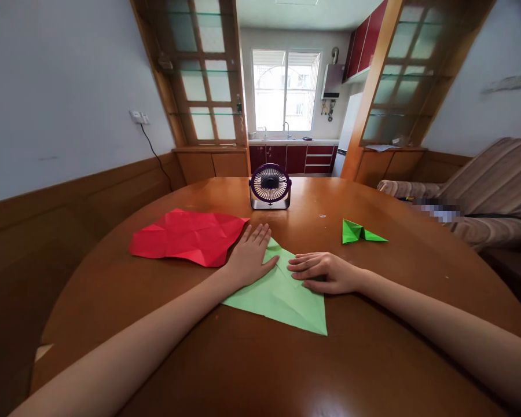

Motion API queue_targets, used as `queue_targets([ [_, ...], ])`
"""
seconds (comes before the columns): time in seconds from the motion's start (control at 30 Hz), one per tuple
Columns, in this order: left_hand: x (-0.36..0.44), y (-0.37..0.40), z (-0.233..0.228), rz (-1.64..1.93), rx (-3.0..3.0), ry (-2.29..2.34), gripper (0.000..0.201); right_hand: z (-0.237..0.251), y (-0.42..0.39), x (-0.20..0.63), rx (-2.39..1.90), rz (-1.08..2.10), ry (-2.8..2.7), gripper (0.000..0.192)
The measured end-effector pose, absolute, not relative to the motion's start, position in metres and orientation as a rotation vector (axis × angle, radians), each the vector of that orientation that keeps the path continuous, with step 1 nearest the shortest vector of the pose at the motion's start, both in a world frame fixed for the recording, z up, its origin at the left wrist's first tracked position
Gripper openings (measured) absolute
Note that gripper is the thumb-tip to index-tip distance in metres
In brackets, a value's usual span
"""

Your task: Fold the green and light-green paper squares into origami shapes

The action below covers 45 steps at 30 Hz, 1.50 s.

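Note:
A light green sheet of paper, creased and roughly triangular, lies on the table in front of me. My left hand rests flat on its upper left part, fingers stretched out and pointing away from me. On the paper's right side lies my right hand, palm down, its fingers extended to the left over the surface. Neither hand grips anything. Left of my left hand is a creased red sheet of paper. A small folded bright green paper piece sits beyond my right hand.
A small round fan stands near the far edge of the brown wooden table. A striped armchair is at the right. Beyond the table are cabinets and a kitchen window.

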<state>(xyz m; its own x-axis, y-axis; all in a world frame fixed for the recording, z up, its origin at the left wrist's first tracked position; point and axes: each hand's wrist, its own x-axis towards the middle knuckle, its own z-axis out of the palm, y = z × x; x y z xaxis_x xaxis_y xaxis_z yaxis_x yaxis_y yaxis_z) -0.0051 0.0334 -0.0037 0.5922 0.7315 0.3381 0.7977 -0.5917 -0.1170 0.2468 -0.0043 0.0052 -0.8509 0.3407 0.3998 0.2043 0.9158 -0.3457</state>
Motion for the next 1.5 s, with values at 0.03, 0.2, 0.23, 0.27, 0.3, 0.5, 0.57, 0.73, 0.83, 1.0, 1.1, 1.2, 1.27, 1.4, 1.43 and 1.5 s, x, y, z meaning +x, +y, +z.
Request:
queue_targets([
  [0.03, -0.004, 0.03, -0.002, -0.39, -2.539, -1.219, 0.073, 0.005, -0.004, 0.247, -0.391, 0.4, -2.614, 0.036],
  [0.2, 0.003, 0.016, 0.005, -0.412, -2.473, -1.083, 0.067, 0.005, -0.005, 0.247, -0.405, 0.398, -2.601, 0.035],
  [0.23, 0.004, 0.015, 0.007, -0.411, -2.471, -1.069, 0.065, 0.005, -0.006, 0.246, -0.408, 0.4, -2.601, 0.035],
  [0.27, 0.005, 0.014, 0.007, -0.401, -2.478, -1.06, 0.063, 0.006, -0.006, 0.246, -0.408, 0.402, -2.603, 0.035],
  [0.3, 0.005, 0.013, 0.008, -0.384, -2.496, -1.056, 0.06, 0.006, -0.006, 0.246, -0.409, 0.405, -2.604, 0.035],
  [0.5, 0.004, 0.017, 0.001, -0.376, -2.552, -1.117, 0.059, 0.005, -0.005, 0.246, -0.407, 0.415, -2.593, 0.035],
  [0.57, 0.003, 0.017, 0.0, -0.415, -2.503, -1.09, 0.059, 0.005, -0.005, 0.247, -0.409, 0.417, -2.593, 0.035],
  [0.73, 0.004, 0.016, 0.0, -0.37, -2.564, -1.053, 0.059, 0.006, -0.005, 0.246, -0.414, 0.42, -2.599, 0.036],
  [0.83, 0.002, 0.02, -0.004, -0.363, -2.592, -1.136, 0.065, 0.006, -0.006, 0.246, -0.409, 0.417, -2.598, 0.035],
  [1.0, -0.001, 0.029, -0.01, -0.226, -2.751, -1.346, 0.072, 0.005, -0.005, 0.247, -0.401, 0.429, -2.59, 0.035],
  [1.1, -0.002, 0.03, -0.01, -0.244, -2.859, -1.286, 0.068, 0.005, -0.005, 0.247, -0.403, 0.42, -2.595, 0.035],
  [1.2, -0.004, 0.031, -0.008, -0.276, -2.911, -1.229, 0.067, 0.005, -0.005, 0.248, -0.41, 0.414, -2.609, 0.035],
  [1.27, -0.006, 0.034, -0.007, -0.286, -2.892, -1.301, 0.071, 0.006, -0.006, 0.248, -0.415, 0.416, -2.605, 0.035],
  [1.4, -0.011, 0.046, -0.008, -0.294, -2.758, -1.523, 0.081, 0.006, -0.007, 0.248, -0.427, 0.416, -2.594, 0.035],
  [1.43, -0.012, 0.048, -0.008, -0.293, -2.73, -1.546, 0.083, 0.006, -0.007, 0.248, -0.428, 0.417, -2.595, 0.035],
  [1.5, -0.012, 0.051, -0.009, -0.293, -2.684, -1.557, 0.084, 0.006, -0.007, 0.247, -0.431, 0.417, -2.599, 0.035],
])
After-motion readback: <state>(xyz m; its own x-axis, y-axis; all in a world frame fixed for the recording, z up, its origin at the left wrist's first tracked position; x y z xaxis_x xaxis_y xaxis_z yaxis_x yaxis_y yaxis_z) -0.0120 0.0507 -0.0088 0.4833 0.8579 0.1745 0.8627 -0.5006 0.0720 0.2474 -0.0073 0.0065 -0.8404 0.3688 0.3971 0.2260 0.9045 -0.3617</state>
